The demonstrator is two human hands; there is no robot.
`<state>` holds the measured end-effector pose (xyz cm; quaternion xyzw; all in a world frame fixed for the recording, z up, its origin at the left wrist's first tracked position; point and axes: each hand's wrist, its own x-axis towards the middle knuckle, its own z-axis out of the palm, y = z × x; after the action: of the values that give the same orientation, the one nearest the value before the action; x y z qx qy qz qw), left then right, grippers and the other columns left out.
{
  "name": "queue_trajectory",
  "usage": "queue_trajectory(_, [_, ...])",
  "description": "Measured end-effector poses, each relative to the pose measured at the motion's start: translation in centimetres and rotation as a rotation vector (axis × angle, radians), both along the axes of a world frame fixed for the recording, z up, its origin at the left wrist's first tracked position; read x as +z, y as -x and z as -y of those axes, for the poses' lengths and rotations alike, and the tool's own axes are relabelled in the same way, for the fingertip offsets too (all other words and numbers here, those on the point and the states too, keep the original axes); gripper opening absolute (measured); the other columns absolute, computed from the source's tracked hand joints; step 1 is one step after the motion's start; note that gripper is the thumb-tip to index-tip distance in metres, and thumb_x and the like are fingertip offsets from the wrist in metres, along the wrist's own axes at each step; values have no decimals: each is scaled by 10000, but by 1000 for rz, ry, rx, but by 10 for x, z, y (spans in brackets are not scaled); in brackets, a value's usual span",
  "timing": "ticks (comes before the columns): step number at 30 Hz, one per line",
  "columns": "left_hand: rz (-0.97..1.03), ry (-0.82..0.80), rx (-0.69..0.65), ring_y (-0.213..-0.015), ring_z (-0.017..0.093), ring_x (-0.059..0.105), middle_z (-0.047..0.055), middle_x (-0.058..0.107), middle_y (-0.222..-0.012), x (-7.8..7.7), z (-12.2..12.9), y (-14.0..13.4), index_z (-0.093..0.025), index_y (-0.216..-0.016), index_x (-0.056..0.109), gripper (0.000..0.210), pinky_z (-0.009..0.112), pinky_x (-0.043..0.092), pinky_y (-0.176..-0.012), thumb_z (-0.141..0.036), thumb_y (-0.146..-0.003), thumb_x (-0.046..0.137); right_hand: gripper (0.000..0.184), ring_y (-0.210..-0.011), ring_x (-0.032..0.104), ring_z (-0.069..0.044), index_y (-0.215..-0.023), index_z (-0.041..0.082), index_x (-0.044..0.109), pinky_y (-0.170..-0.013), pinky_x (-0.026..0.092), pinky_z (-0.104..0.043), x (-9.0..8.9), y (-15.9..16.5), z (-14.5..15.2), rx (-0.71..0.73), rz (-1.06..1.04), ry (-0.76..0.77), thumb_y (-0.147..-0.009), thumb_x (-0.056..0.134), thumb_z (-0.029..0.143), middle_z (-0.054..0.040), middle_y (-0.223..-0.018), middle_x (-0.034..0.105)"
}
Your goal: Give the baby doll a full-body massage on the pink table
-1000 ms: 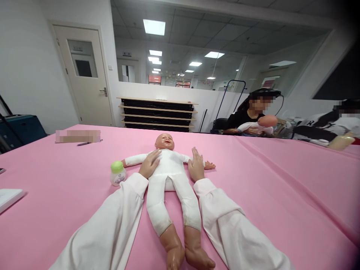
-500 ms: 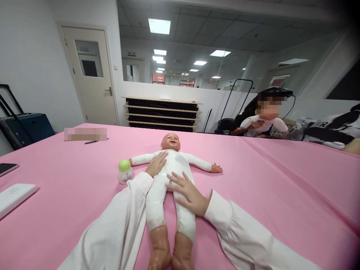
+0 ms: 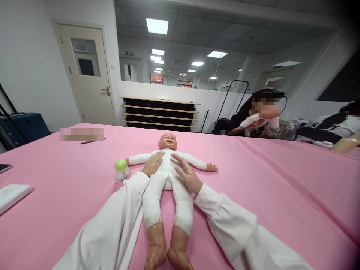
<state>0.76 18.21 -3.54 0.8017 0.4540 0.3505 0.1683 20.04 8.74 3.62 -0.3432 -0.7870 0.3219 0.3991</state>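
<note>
A baby doll (image 3: 168,168) with a white cloth body lies on its back, its head away from me and its feet toward me. My left hand (image 3: 153,164) rests on the left side of the doll's torso, fingers stretched out. On the right side of the torso is my right hand (image 3: 187,173), fingers spread and pointing up toward the chest. Neither hand grips anything. A small bottle (image 3: 122,172) with a green cap stands beside the doll's arm, just left of my left hand.
A pink cloth (image 3: 239,195) covers the table. At the left edge lie a white box-like device (image 3: 14,195) and a phone (image 3: 5,168). A pen (image 3: 88,141) lies farther back. Beyond the table at right, a person (image 3: 239,120) holds another doll (image 3: 254,120).
My right hand has moved up from the doll's hip and thigh to its torso. The left hand stays on the torso. The whole view has shifted slightly.
</note>
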Motion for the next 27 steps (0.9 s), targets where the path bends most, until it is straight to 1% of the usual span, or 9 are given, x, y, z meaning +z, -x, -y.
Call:
queue_trajectory(2, [-10, 0, 1, -1363, 135, 177, 39, 297, -1452, 1, 1, 0, -155, -1365, 328, 499, 353, 149, -1122, -356, -921, 221, 709, -1373, 143, -239, -1405, 180, 241, -1105, 126, -498, -8, 10, -6, -5, 286, -161, -833, 387, 572, -134, -1479, 158])
queue_trajectory(4, [-17, 2, 12, -1361, 134, 184, 41, 293, -1454, 1, 1, 0, -161, -1364, 330, 493, 354, 155, -1120, -351, -923, 219, 681, -1382, 92, -240, -1408, 193, 234, -1096, 29, -537, -16, 13, 0, 84, 554, -260, -845, 386, 544, -112, -1483, 147])
queue_trajectory(6, [-21, 2, 23, -1360, 136, 188, 40, 289, -1455, 0, 0, 0, -166, -1363, 334, 487, 357, 158, -1119, -346, -925, 219, 634, -1376, 133, -227, -1404, 210, 246, -1093, 21, -539, -22, 8, 14, 164, 663, -303, -863, 369, 517, -91, -1470, 208])
queue_trajectory(9, [-27, 8, 27, -1363, 132, 179, 27, 287, -1456, -1, 0, 0, -183, -1366, 331, 483, 353, 156, -1120, -349, -925, 223, 543, -1362, 186, -226, -1355, 247, 358, -1092, 29, -533, -34, -6, 42, 229, 635, -337, -874, 346, 498, -63, -1449, 280])
queue_trajectory(11, [-30, 15, 30, -1365, 131, 170, 20, 283, -1458, 0, 1, 0, -191, -1369, 327, 483, 351, 154, -1121, -350, -924, 225, 424, -1345, 233, -216, -1231, 284, 518, -1091, -24, -524, -45, -14, 56, 245, 568, -372, -892, 310, 433, -26, -1373, 422])
queue_trajectory(13, [-33, 18, 26, -1366, 131, 167, 24, 279, -1459, 2, 2, -1, -182, -1369, 330, 483, 345, 148, -1124, -338, -922, 234, 395, -1317, 290, -200, -1120, 284, 604, -1091, -78, -503, -55, -19, 63, 222, 492, -403, -895, 288, 362, -9, -1250, 552])
queue_trajectory(18, [-22, 125, 43, -1369, 152, 153, 49, 259, -1461, 18, 12, -4, -144, -1362, 349, 483, 349, 136, -1126, -287, -905, 282, 385, -1278, 355, -172, -1074, 276, 623, -1096, -102, -474, -65, -20, 59, 201, 434, -425, -889, 285, 280, 8, -1151, 620])
queue_trajectory(23, [-40, 198, -54, -1378, 200, 78, 20, 164, -1483, 33, 62, -7, -228, -1402, 268, 519, 431, 128, -1115, -379, -908, 313, 380, -1273, 363, -164, -1049, 252, 629, -1097, -103, -465, -63, -20, 57, 201, 457, -443, -882, 287, 256, -5, -1116, 636])
queue_trajectory(27, [-162, 168, -136, -1382, 226, 21, 0, 85, -1496, 31, 116, -3, -284, -1411, 215, 570, 491, 83, -1104, -469, -888, 346, 372, -1264, 374, -159, -1035, 246, 629, -1087, -129, -466, -62, -21, 58, 220, 469, -440, -878, 292, 248, -6, -1078, 651])
